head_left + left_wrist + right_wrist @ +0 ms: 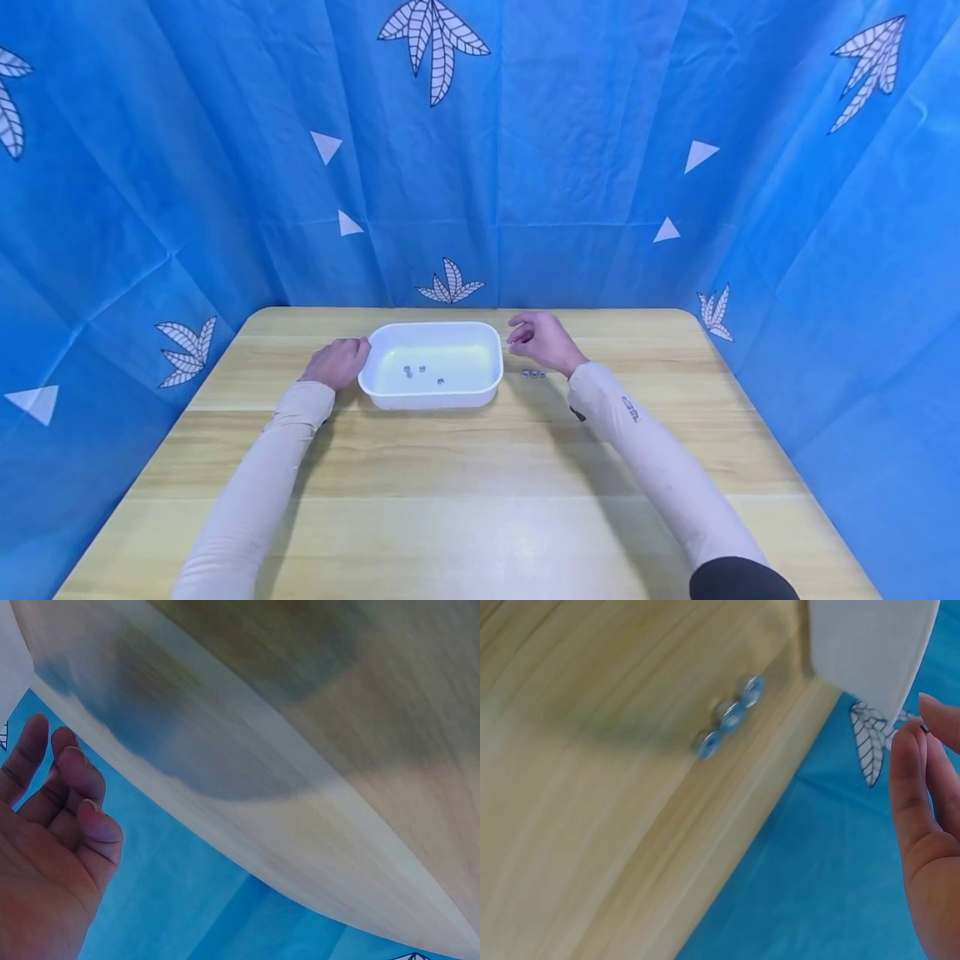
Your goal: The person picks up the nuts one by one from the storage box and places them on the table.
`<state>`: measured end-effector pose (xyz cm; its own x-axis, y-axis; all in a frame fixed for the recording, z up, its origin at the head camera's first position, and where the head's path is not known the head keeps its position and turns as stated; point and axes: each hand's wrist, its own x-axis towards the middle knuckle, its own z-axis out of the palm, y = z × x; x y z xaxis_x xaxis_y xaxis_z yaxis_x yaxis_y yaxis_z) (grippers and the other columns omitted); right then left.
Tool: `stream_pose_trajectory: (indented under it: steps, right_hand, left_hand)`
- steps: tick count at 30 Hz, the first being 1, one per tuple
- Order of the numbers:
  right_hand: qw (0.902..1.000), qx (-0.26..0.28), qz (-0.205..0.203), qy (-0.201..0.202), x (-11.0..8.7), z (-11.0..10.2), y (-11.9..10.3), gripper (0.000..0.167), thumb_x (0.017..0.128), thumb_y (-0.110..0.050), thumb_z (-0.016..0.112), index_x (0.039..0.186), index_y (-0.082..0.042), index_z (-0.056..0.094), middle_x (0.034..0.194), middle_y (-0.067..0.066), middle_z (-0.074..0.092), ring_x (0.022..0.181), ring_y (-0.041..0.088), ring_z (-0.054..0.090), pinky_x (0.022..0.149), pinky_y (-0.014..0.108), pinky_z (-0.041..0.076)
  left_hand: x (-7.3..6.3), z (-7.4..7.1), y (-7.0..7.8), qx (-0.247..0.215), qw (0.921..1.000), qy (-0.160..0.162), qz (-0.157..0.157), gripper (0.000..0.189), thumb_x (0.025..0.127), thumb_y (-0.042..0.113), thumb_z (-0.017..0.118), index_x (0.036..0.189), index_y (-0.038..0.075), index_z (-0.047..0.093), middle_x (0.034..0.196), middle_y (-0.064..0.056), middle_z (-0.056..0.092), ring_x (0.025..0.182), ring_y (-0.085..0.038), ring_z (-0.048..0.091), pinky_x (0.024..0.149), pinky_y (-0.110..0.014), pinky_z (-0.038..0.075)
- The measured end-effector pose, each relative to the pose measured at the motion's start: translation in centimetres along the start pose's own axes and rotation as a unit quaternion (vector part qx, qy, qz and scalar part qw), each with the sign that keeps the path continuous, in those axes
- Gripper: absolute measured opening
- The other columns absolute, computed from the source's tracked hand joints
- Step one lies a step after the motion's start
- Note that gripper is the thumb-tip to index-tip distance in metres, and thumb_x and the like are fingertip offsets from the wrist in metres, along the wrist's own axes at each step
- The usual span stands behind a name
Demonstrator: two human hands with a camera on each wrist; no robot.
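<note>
Loosely bent, the left hand's (335, 363) fingers touch the tub (431, 401) at 9 o'clock, probably steadying it; the right hand (546, 342) pinches a tiny piece (925, 729) at 3 o'clock, near three nuts (730, 717).

Both arms (251, 500) reach forward, right hand (552, 342) pinching thumb to fingertips, left hand (335, 364) bent at the fingers, grip unclear.

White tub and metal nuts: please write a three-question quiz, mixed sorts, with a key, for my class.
1. How many metal nuts lie in a row outside the white tub?
2. True or false: the left-hand grip is at the tub's left end.
3. The right-hand grip is (a) lying flat, (b) pinching a small object, (c) round the tub's rim.

Key: 1. Three; 2. True; 3. b.
</note>
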<state>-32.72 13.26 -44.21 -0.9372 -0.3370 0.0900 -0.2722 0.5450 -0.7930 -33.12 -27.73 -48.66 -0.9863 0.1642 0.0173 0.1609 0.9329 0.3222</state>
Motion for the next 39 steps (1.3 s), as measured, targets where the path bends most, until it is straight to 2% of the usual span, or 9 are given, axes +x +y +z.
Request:
stream_pose_trajectory:
  steps: [7, 14, 22, 27, 39]
  right_hand:
    - [0.9990, -0.043, 0.012, -0.003, -0.8, -1.1, 2.2, 0.047, 0.087, 0.005, 0.073, 0.133, 0.006, 0.061, 0.109, 0.019, 0.078, 0.103, 0.031, 0.076, 0.094, 0.041, 0.060]
    - [0.9972, -0.067, 0.023, -0.021, -1.7, -1.4, 4.3, 0.050, 0.087, 0.008, 0.072, 0.135, 0.010, 0.058, 0.109, 0.022, 0.076, 0.103, 0.033, 0.075, 0.094, 0.043, 0.060]
    - [0.9946, -0.099, 0.019, -0.026, -2.3, -1.5, 6.2, 0.050, 0.086, 0.010, 0.069, 0.135, 0.011, 0.057, 0.108, 0.021, 0.077, 0.103, 0.034, 0.075, 0.095, 0.043, 0.060]
    - [0.9929, -0.117, 0.003, -0.024, -2.6, -1.4, 6.6, 0.049, 0.084, 0.009, 0.068, 0.132, 0.014, 0.058, 0.105, 0.023, 0.077, 0.099, 0.034, 0.076, 0.094, 0.043, 0.060]
    - [0.9923, -0.115, 0.024, -0.038, -2.9, -1.3, 6.5, 0.049, 0.086, 0.010, 0.069, 0.134, 0.010, 0.058, 0.111, 0.022, 0.076, 0.107, 0.035, 0.074, 0.100, 0.044, 0.058]
  left_hand:
    - [0.0, -0.2, 0.3, -0.005, 1.0000, -0.005, -0.003, 0.067, 0.110, 0.039, 0.016, 0.126, -0.002, 0.066, 0.135, -0.028, 0.065, 0.124, -0.051, 0.062, 0.102, -0.065, 0.050]
    - [-0.1, -0.4, 0.4, 0.000, 1.0000, -0.008, -0.003, 0.071, 0.109, 0.041, 0.012, 0.125, -0.002, 0.067, 0.134, -0.028, 0.065, 0.124, -0.051, 0.062, 0.102, -0.065, 0.050]
    - [-0.1, -0.3, 0.4, -0.001, 0.9999, -0.013, -0.005, 0.068, 0.110, 0.039, 0.015, 0.128, -0.002, 0.065, 0.135, -0.029, 0.064, 0.124, -0.052, 0.061, 0.102, -0.065, 0.050]
    - [-0.1, -0.3, 0.4, 0.000, 0.9999, -0.012, -0.003, 0.066, 0.110, 0.038, 0.016, 0.129, -0.003, 0.064, 0.135, -0.029, 0.064, 0.124, -0.053, 0.061, 0.102, -0.065, 0.049]
    - [-0.2, -0.5, 0.5, 0.000, 0.9999, -0.014, -0.007, 0.066, 0.110, 0.037, 0.015, 0.132, -0.003, 0.063, 0.137, -0.029, 0.063, 0.126, -0.051, 0.060, 0.104, -0.065, 0.048]
